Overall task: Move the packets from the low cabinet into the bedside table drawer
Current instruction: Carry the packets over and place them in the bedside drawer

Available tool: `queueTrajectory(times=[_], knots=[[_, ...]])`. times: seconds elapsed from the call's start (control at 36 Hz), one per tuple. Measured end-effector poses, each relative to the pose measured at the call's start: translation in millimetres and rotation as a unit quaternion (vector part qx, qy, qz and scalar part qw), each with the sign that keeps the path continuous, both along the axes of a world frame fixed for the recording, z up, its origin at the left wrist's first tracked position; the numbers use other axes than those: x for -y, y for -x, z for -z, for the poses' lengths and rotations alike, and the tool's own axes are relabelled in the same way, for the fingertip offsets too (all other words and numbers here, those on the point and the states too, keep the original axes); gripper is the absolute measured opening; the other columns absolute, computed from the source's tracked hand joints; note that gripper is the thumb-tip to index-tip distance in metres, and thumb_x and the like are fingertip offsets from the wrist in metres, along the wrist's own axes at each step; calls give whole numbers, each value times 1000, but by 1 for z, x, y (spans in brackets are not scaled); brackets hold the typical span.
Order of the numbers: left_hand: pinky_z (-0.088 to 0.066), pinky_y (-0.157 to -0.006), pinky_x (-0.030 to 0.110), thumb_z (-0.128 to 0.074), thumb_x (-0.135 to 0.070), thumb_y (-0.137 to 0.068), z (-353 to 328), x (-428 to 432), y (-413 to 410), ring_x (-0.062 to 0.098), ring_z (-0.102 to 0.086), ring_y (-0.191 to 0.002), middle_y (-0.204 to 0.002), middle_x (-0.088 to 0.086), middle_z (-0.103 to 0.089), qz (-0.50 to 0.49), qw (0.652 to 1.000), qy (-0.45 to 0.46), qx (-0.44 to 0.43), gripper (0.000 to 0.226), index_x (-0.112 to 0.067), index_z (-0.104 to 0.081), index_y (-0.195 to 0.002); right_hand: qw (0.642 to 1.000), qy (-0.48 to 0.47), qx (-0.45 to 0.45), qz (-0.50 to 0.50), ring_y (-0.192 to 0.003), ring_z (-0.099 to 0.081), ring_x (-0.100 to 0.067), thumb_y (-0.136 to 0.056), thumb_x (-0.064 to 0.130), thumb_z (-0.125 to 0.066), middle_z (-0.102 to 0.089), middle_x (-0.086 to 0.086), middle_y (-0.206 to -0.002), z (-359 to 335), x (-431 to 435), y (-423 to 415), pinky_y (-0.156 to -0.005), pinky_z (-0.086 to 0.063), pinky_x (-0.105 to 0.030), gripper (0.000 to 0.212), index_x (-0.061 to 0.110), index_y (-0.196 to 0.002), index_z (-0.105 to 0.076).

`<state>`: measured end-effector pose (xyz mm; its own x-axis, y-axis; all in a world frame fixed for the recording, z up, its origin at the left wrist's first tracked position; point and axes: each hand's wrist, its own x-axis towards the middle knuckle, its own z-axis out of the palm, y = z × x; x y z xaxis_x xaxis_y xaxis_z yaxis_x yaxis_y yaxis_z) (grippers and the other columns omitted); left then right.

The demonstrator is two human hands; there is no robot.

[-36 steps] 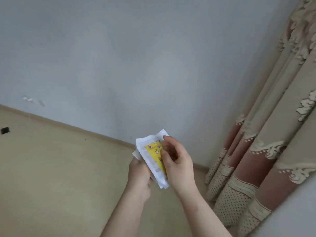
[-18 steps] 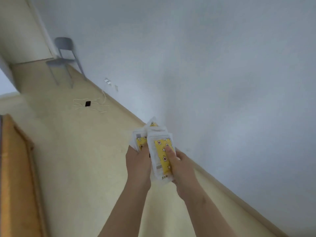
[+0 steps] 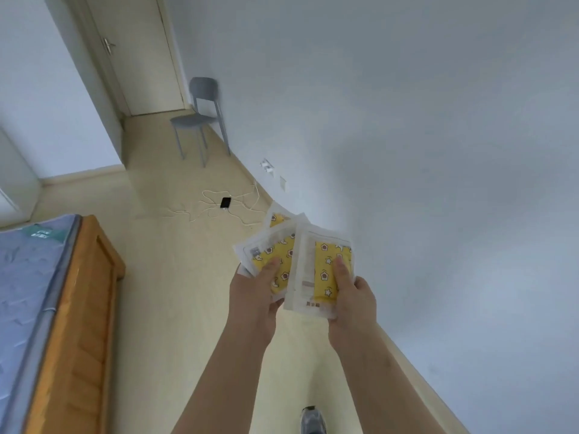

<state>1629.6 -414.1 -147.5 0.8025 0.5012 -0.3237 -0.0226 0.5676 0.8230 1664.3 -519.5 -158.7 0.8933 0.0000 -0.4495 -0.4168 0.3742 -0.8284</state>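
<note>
L hand (image 3: 253,296) & R hand (image 3: 351,299) hold fanned yellow packets (image 3: 293,255) mid-air, just right of ctr, fingers (image 3: 341,270) clamped on packets, thumbs on top, bed (image 3: 47,308) at 8 o'clock, grey chair (image 3: 200,117) at 11 o'clock

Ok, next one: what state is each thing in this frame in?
packets: fanned out, held off the floor between both hands.
left hand: grips the packets on its side, thumb on top.
right hand: grips the front packet, thumb on top.
door: closed.
chair: upright by the wall, unoccupied.
phone: flat on the floor, white cable running to it.
</note>
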Motion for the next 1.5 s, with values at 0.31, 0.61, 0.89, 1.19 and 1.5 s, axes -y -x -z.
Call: queueTrajectory(times=[0.31, 0.61, 0.89, 1.19, 1.5], knots=[[-57, -73, 40, -53, 15, -83, -20, -135, -183, 26, -69, -83, -95, 10, -73, -11, 998, -64, 22, 38, -9, -62, -111, 990, 2, 42, -133, -75, -64, -25, -89, 29, -62, -66, -9, -88, -11, -134, -224, -68, -55, -39, 23, 8, -86, -55], [-54, -76, 42, -46, -18, -97, -19, -298, -261, 20, -70, -75, -81, 1, -75, -150, 988, -41, 7, 18, -23, -64, -95, 959, 30, 58, -278, -75, -63, -25, -88, 29, -63, -65, -7, -81, -3, -315, -331, -77, -54, -43, 21, 10, -82, -55], [-58, -61, 33, -43, -1, -96, -29, -492, -361, 17, -70, -67, -78, 2, -74, -182, 982, -4, 41, 25, -17, -63, -95, 949, -53, 64, -303, -81, -65, -24, -94, 24, -54, -68, -10, -95, -24, -513, -435, -77, -53, -40, 20, 5, -100, -58], [-60, -63, 36, -47, -5, -95, -32, -670, -463, 18, -72, -71, -80, 4, -75, -298, 948, 75, 80, 18, -16, -61, -97, 953, -5, 72, -293, -71, -61, -21, -95, 24, -53, -64, -7, -87, -30, -706, -530, -53, -49, -28, 18, 7, -90, -55], [-57, -52, 28, -45, -5, -97, -23, -887, -559, 20, -72, -73, -88, 9, -75, -364, 922, 94, 98, 20, -10, -63, -104, 916, 34, 110, -385, -60, -58, -17, -93, 29, -56, -59, -3, -68, -24, -939, -637, -61, -48, -30, 29, 6, -75, -54]])
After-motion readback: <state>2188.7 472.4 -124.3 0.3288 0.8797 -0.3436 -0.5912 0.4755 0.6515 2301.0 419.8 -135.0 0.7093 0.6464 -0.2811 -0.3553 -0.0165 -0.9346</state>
